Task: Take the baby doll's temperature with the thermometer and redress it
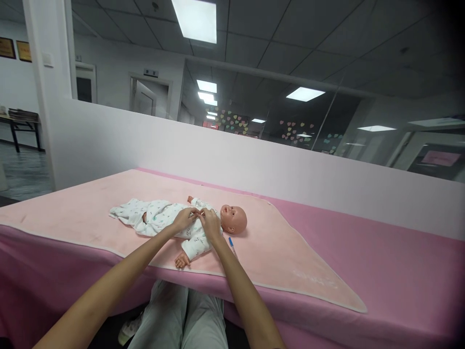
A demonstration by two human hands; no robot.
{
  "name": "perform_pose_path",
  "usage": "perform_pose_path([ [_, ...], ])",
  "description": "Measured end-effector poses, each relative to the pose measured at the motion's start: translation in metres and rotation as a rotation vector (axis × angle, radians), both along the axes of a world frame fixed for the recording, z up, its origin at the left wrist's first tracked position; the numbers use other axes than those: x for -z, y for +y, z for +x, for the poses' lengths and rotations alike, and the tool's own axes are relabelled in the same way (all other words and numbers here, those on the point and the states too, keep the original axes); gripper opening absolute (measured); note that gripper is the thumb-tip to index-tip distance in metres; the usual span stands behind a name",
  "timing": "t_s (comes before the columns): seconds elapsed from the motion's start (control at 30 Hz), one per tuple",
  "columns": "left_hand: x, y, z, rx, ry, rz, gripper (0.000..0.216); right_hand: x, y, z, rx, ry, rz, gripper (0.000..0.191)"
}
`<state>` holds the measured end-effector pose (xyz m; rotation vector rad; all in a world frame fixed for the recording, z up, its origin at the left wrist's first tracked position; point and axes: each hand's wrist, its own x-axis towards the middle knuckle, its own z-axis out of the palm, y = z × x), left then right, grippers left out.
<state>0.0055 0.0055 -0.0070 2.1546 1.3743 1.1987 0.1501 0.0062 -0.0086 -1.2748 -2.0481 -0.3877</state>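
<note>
A baby doll in a white patterned sleepsuit lies on its back on a pale pink blanket, head to the right. My left hand and my right hand meet at the doll's chest, just below the neck. Both pinch the front of the sleepsuit with curled fingers. What exactly sits between the fingertips is too small to tell. The doll's near arm sticks out toward me, bare hand at the blanket's edge.
A blue pen lies on the blanket beside my right wrist. The blanket covers a table with a darker pink cloth. A low white partition wall runs behind it. My legs are under the near edge.
</note>
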Motion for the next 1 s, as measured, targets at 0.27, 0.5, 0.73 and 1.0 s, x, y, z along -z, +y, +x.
perform_pose_path([
  [0.27, -0.007, -0.002, -0.041, -0.029, 0.053, -0.063, 0.023, -0.001, -0.008, -0.002, -0.036, -0.049, 0.012, 0.015],
  [0.5, -0.013, -0.003, -0.049, 0.012, 0.024, -0.13, 0.024, 0.001, -0.019, -0.03, -0.108, -0.184, 0.002, 0.011],
  [0.73, -0.009, 0.001, -0.05, 0.024, -0.096, -0.223, 0.03, 0.003, -0.02, -0.052, -0.018, -0.177, -0.027, 0.013],
  [1.0, -0.008, 0.002, -0.05, 0.026, -0.184, -0.259, 0.03, 0.005, -0.016, -0.051, -0.058, -0.199, -0.034, 0.017],
])
